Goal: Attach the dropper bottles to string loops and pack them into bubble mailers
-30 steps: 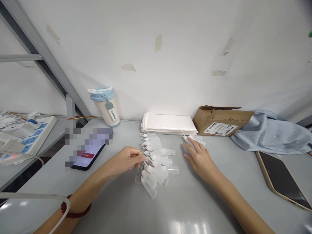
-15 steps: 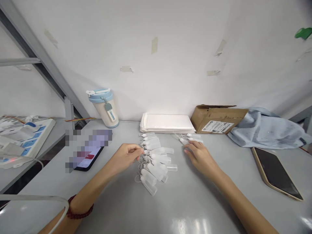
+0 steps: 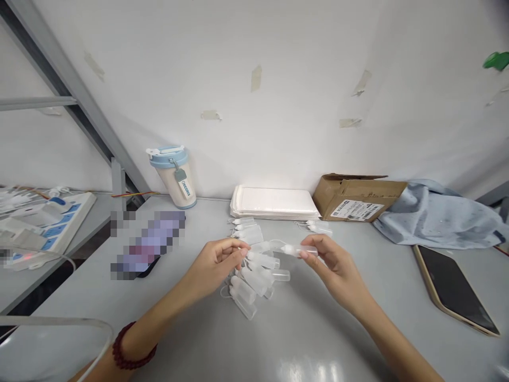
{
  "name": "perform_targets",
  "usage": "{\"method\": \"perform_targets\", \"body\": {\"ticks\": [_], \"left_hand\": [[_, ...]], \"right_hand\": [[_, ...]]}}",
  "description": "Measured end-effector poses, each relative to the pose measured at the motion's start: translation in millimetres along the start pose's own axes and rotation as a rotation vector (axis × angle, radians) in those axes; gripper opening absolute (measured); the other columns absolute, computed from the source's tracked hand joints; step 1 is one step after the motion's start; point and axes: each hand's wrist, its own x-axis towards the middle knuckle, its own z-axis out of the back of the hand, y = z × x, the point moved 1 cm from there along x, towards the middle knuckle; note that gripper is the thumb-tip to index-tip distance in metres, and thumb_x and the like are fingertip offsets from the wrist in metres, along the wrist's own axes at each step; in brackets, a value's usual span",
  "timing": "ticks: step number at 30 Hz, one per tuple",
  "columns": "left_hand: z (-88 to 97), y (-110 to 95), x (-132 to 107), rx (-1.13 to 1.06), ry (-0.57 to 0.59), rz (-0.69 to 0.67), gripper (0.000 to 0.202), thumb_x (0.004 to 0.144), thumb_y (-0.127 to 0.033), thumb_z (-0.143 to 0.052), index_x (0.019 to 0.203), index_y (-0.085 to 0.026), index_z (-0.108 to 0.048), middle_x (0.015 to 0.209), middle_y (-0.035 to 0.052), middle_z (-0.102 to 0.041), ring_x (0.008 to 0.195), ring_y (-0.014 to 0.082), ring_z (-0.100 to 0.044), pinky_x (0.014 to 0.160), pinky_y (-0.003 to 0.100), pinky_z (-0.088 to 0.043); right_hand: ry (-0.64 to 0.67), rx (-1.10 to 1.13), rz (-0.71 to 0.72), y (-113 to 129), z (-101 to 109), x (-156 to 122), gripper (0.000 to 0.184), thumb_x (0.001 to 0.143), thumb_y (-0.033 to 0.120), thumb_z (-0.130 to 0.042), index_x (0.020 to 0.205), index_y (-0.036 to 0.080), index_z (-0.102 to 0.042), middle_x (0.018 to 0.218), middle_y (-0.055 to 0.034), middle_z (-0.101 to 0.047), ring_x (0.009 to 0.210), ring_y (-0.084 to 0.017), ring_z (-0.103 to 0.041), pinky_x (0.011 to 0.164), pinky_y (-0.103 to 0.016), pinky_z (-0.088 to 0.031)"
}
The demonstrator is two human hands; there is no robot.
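Observation:
My right hand (image 3: pixel 332 268) pinches a small translucent plastic bottle (image 3: pixel 299 250) and holds it above the grey table (image 3: pixel 302 339), its pointed tip toward the left. My left hand (image 3: pixel 217 261) is closed in a pinch beside a cluster of several similar small bottles (image 3: pixel 254 265) lying on the table; I cannot make out what its fingers hold. A couple more loose bottles (image 3: pixel 318 227) lie behind my right hand. The two hands are close together over the cluster.
A blue-lidded tumbler (image 3: pixel 175 175) stands at the back left. A stack of white trays (image 3: pixel 274 202) lies against the wall, with a cardboard box (image 3: pixel 356 196) and light blue cloth (image 3: pixel 437 215) beside it. A phone (image 3: pixel 139 249) lies left, a tablet (image 3: pixel 453 289) right, a power strip (image 3: pixel 43 225) far left.
My right hand has picked up a small bottle from behind and lifted it toward the centre. My left hand has risen a little beside the bottle cluster.

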Motion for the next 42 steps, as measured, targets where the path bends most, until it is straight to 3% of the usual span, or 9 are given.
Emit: {"method": "perform_targets", "body": {"ticks": [3,6,16,25,33,42], "left_hand": [[-2.3,0.4,-3.3,-0.021,0.054,0.011,0.032,0.084,-0.043,-0.051,0.101,-0.017,-0.061,0.066,-0.0017,-0.054,0.053,0.0082,-0.041,0.048,0.020,-0.031],[-4.2,-2.9,-5.0,0.005,0.075,0.035,0.028,0.084,-0.041,-0.053,0.093,-0.016,-0.064,0.064,-0.0018,-0.053,0.051,0.0073,-0.039,0.046,0.019,-0.030],[-10.8,0.0,-5.2,-0.186,0.089,0.058,0.028,0.081,-0.039,-0.058,0.075,-0.014,-0.068,0.066,-0.0006,-0.059,0.044,0.0041,-0.036,0.048,0.021,-0.032],[-13.0,-3.0,-8.5,-0.237,0.135,0.106,0.035,0.081,-0.043,-0.057,0.064,-0.014,-0.065,0.044,-0.0049,-0.043,0.043,0.0058,-0.035,0.047,0.021,-0.024],[-14.0,-7.0,-9.1,-0.264,0.122,0.109,0.031,0.080,-0.041,-0.059,0.063,-0.015,-0.065,0.047,-0.0045,-0.047,0.043,0.0063,-0.035,0.050,0.023,-0.031],[-14.7,-7.1,-9.6,-0.292,0.133,0.095,0.032,0.082,-0.038,-0.058,0.060,-0.015,-0.062,0.041,-0.0068,-0.039,0.043,0.0059,-0.033,0.051,0.023,-0.032]], "right_hand": [[0.079,0.049,-0.007,6.2,-7.3,-5.7,0.023,0.085,0.042,-0.050,0.093,0.023,-0.059,0.085,-0.0021,-0.062,0.078,-0.016,-0.056,0.057,-0.024,-0.045],[0.135,0.076,-0.009,9.0,-12.2,-8.4,0.024,0.085,0.041,-0.051,0.096,0.022,-0.061,0.086,-0.0022,-0.064,0.079,-0.016,-0.058,0.061,-0.025,-0.047],[0.123,0.084,0.008,12.5,-17.8,-10.2,0.024,0.085,0.039,-0.052,0.097,0.023,-0.063,0.086,-0.0017,-0.066,0.077,-0.015,-0.060,0.063,-0.024,-0.048],[0.141,0.095,0.012,12.2,-19.7,-12.1,0.024,0.085,0.039,-0.051,0.098,0.022,-0.062,0.087,-0.0025,-0.066,0.080,-0.016,-0.061,0.066,-0.026,-0.050],[0.145,0.096,0.011,14.0,-19.5,-12.8,0.024,0.085,0.039,-0.051,0.097,0.022,-0.063,0.087,-0.0033,-0.066,0.080,-0.018,-0.061,0.066,-0.028,-0.050],[0.124,0.087,0.019,15.6,-18.6,-14.3,0.023,0.084,0.039,-0.052,0.095,0.022,-0.064,0.086,-0.0027,-0.068,0.078,-0.017,-0.062,0.066,-0.027,-0.050]]}}
